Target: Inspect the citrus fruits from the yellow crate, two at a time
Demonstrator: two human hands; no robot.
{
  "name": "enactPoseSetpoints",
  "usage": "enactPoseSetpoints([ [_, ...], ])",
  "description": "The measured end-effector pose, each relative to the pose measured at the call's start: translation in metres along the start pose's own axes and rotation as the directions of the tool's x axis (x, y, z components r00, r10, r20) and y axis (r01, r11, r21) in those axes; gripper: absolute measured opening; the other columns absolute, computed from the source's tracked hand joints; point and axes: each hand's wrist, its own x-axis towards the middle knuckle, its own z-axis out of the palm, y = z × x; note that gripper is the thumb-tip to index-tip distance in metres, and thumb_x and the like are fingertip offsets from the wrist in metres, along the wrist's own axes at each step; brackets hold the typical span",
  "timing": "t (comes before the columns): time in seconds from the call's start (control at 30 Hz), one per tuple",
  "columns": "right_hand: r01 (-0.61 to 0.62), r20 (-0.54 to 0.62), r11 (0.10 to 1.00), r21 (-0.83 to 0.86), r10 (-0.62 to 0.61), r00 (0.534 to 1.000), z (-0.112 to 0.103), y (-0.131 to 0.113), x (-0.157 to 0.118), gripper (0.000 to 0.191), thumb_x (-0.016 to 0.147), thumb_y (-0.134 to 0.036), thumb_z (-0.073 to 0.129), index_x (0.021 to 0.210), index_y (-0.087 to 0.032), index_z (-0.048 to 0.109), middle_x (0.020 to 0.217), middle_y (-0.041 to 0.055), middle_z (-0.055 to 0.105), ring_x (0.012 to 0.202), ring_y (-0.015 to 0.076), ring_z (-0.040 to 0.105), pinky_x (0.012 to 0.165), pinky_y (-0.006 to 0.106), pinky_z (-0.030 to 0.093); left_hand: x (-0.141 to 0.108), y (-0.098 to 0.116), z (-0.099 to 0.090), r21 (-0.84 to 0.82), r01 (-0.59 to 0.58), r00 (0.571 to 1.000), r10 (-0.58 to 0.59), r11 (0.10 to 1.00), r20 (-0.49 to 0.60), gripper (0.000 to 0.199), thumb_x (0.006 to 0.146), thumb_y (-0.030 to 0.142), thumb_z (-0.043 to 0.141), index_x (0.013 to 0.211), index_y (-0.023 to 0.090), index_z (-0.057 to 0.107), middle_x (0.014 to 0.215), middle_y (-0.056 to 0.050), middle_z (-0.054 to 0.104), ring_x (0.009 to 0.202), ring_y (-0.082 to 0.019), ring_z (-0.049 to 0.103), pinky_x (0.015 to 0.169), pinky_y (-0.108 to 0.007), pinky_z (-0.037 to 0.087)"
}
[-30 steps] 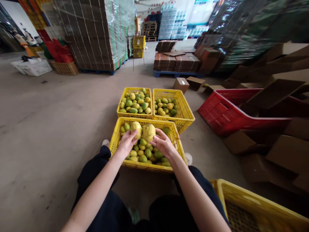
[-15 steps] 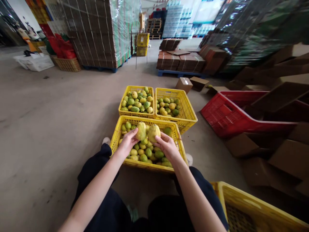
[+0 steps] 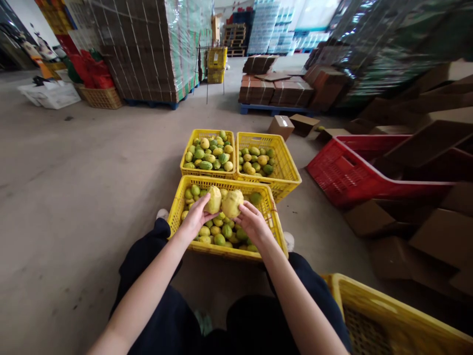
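Observation:
Over the front yellow crate (image 3: pixel 221 251), my left hand (image 3: pixel 195 216) is closed around a yellow oval fruit (image 3: pixel 213 199) with a ridged skin. My right hand (image 3: pixel 253 222) holds a second, similar lumpy yellow fruit (image 3: pixel 232 203) beside it, thumb and fingers on its right side. A narrow gap separates the two fruits, which are held above the others. Beneath them, the crate contains many green and yellow fruits (image 3: pixel 226 230), partly hidden by my hands. I cannot tell the exact kind of fruit.
Behind stand two more yellow crates with fruit, one fuller on the left (image 3: pixel 181 165) and one on the right (image 3: pixel 290 165). Another yellow crate (image 3: pixel 399 310) is at my lower right. A red crate (image 3: pixel 332 172) and loose cardboard boxes (image 3: pixel 443 236) lie to the right.
Both fruits have been turned in my hands and now show different, paler sides. My hands have shifted slightly left, still over the front crate.

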Motion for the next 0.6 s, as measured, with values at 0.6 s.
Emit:
enactPoseSetpoints([
  [0.6,-0.035,0.068,0.995,-0.098,0.042,0.997,-0.0051,-0.0008,-0.0028,0.040,0.067,-0.044,0.081,0.096,-0.021,0.067,0.088,0.0037,0.076,0.076,0.0232,0.073,0.070,0.035,0.061,-0.0027,0.0041,-0.0024,0.084,0.015,1.000,-0.014,0.996,-0.003,0.032,0.071,0.042,0.079,0.086,0.016,0.068,0.093,-0.008,0.072,0.097,-0.023,0.067,0.083,-0.030,0.054],
])
